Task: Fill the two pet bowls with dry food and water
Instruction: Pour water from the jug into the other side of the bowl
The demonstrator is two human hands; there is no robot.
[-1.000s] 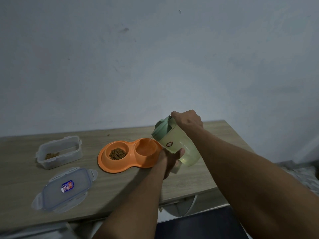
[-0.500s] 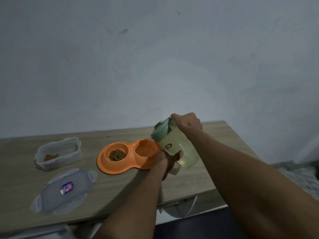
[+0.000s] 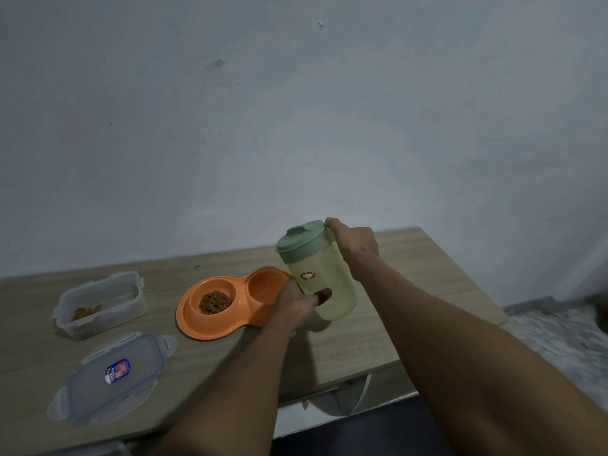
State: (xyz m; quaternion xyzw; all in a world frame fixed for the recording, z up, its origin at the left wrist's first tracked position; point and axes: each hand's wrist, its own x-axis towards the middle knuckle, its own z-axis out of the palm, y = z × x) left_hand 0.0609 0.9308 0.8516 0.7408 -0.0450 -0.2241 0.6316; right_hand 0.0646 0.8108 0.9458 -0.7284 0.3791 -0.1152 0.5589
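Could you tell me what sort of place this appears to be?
Probably a home, at a plain wooden table against a bare painted wall, with an orange plastic double pet bowl holding kibble.

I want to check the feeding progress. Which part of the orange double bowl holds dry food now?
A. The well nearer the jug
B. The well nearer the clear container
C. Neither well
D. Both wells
B: brown kibble lies only in the orange double bowl's well on the clear container's side.

Both bare forearms reached forward, converging. The left hand (image 3: 297, 306) was cupped low, its thumb pressed out to the right. The right hand (image 3: 353, 243) sat higher, fingers curled closed in a grip, wrist bent downward.
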